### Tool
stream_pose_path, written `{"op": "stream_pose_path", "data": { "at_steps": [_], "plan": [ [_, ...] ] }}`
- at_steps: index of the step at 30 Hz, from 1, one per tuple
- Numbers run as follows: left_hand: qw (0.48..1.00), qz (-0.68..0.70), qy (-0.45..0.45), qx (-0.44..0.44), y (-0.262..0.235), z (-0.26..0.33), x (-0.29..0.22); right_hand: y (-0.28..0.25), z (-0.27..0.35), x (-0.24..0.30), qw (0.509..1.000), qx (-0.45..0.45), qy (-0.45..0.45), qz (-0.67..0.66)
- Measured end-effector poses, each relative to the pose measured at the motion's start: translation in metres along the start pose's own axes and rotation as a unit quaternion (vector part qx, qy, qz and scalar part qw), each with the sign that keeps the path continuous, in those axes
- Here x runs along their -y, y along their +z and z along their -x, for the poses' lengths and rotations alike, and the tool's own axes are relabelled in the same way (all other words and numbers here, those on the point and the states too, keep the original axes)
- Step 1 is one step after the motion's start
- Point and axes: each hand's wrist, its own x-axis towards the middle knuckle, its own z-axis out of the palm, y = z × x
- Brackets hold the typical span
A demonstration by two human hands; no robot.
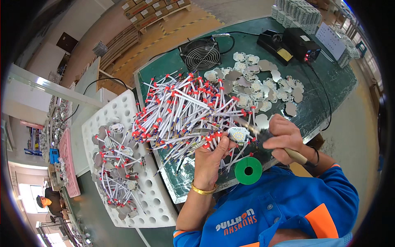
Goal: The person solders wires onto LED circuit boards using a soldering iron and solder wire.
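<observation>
My left hand (210, 158) is closed, its thumb at the edge of a small LED board (238, 134) with yellow chips. White wires (212, 141) with red sleeves lie right by its fingers; whether some are held too, I cannot tell. In my right hand (284, 138) is a soldering iron (297, 156) with a tan handle, its blurred tip pointing left above the board. Just below the board stands a green solder spool (248, 171). A large heap of white wires (181, 107) with red sleeves spreads over the green table (317, 88), left of my hands.
Loose LED boards (255, 80) are scattered beyond my hands. A black fan (201, 54), an iron stand (275, 46) and a black soldering station (301, 43) stand at the back. On the left, a white foam tray (152, 206) carries wired boards. Far off sits another person (51, 201).
</observation>
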Motion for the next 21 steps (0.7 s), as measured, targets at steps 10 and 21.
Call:
{"op": "stream_pose_path", "data": {
  "at_steps": [10,21],
  "plan": [
    [1.000,-0.010,0.001,-0.001,0.0033,-0.0006,0.0000,-0.0012,0.0088,0.0066,0.998,0.028,0.035,-0.040],
    [1.000,-0.024,0.000,-0.010,0.0040,-0.0005,-0.0021,-0.0038,0.0031,0.0051,0.998,0.061,0.014,-0.004]
  ]
}}
